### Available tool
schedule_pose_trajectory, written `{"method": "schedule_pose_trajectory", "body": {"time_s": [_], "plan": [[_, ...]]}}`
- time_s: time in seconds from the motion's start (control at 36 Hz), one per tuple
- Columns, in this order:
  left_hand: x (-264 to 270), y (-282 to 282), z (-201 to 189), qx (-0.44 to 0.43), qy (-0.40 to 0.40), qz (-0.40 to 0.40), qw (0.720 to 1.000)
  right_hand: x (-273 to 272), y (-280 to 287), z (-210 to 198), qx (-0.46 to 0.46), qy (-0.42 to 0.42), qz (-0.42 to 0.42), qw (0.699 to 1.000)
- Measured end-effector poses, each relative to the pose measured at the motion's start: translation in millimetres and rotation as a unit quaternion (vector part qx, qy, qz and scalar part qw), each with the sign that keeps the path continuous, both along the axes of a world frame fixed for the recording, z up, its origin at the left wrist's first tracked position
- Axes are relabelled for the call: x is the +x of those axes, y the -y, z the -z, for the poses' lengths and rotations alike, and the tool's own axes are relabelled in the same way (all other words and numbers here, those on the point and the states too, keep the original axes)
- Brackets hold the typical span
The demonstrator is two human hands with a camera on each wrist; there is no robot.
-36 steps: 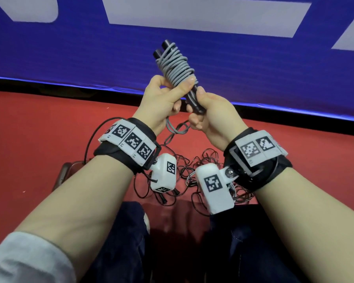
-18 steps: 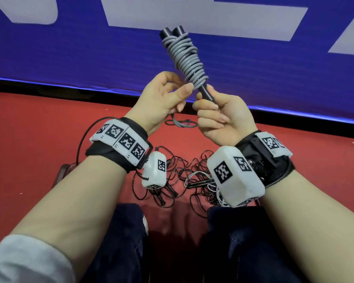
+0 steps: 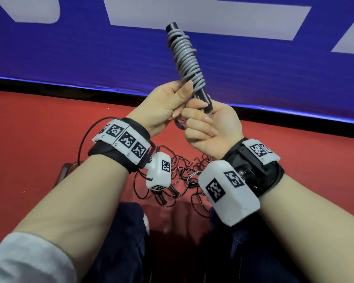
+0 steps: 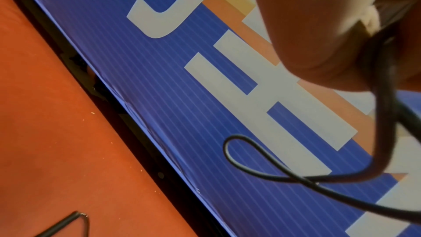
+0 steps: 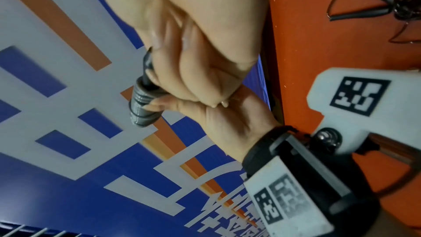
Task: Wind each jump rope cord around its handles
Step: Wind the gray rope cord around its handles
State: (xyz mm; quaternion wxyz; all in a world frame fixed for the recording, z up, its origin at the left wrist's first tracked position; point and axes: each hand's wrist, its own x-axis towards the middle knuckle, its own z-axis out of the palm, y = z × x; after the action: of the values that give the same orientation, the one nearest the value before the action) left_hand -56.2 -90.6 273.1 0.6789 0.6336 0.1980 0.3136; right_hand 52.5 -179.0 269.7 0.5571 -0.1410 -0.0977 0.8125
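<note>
A jump rope with black handles [image 3: 204, 97] has its grey cord [image 3: 186, 56] wound in a thick coil around them, held up tilted in front of the blue banner. My right hand [image 3: 200, 111] grips the lower ends of the handles. My left hand [image 3: 182, 99] sits just left of it, thumb against the bottom of the coil, fingers curled on the loose cord. A short loop of cord [image 3: 179, 125] hangs below both hands. The same cord loop [image 4: 262, 176] trails from my left hand's fingers [image 4: 323, 39] in the left wrist view. Seen from the right wrist, the coil [image 5: 142, 107] juts out of both hands.
A tangle of thin black jump ropes [image 3: 182, 176] lies on the red floor [image 3: 29, 139] between my wrists, also visible as ropes [image 5: 387, 1] from the right wrist. The blue banner [image 3: 70, 48] stands close ahead. My knees in dark trousers [image 3: 127, 231] are below.
The wound rope has turned and risen, so only one handle end now shows on top. My hands have drawn together at its base, and the left fingers have curled in.
</note>
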Motion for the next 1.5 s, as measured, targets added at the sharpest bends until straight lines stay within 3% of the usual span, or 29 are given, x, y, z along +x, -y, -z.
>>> {"method": "schedule_pose_trajectory", "body": {"time_s": [0.06, 0.22, 0.5, 0.67, 0.72, 0.83, 0.92, 0.97, 1.08, 1.17, 1.31, 1.42, 1.5], "plan": [[1, 0, 3, 0.010, -0.027, -0.020, 0.999, 2, -1, -1, 0.000, 0.023, 0.000, 1.000], [5, -4, 7, 0.056, -0.096, -0.098, 0.989, 2, -5, -7, -0.013, 0.284, 0.027, 0.958], [9, -8, 17, 0.100, -0.107, -0.194, 0.970, -6, -5, -10, -0.082, 0.511, 0.196, 0.833], [8, -6, 17, 0.101, -0.113, -0.246, 0.957, -6, -6, -5, -0.003, 0.598, 0.268, 0.756], [9, -5, 18, 0.095, -0.110, -0.267, 0.953, -5, -5, -3, 0.037, 0.653, 0.250, 0.714], [13, -1, 17, 0.107, -0.114, -0.295, 0.942, -7, -6, 6, 0.078, 0.768, 0.272, 0.574], [13, 1, 15, 0.148, -0.128, -0.315, 0.929, -6, -8, 9, 0.089, 0.810, 0.281, 0.507], [13, 2, 15, 0.177, -0.136, -0.325, 0.919, -5, -9, 11, 0.096, 0.816, 0.278, 0.497], [11, 4, 12, 0.245, -0.167, -0.350, 0.888, -4, -9, 16, 0.108, 0.793, 0.272, 0.534], [11, 6, 10, 0.254, -0.169, -0.356, 0.883, -6, -7, 16, 0.127, 0.793, 0.256, 0.537], [7, 8, 5, 0.245, -0.141, -0.311, 0.907, -10, -10, 16, 0.141, 0.818, 0.256, 0.495], [1, 7, 2, 0.253, -0.159, -0.238, 0.924, -8, -12, 16, 0.132, 0.844, 0.277, 0.440], [-4, 5, 0, 0.257, -0.167, -0.188, 0.933, -5, -13, 15, 0.125, 0.839, 0.300, 0.437]]}}
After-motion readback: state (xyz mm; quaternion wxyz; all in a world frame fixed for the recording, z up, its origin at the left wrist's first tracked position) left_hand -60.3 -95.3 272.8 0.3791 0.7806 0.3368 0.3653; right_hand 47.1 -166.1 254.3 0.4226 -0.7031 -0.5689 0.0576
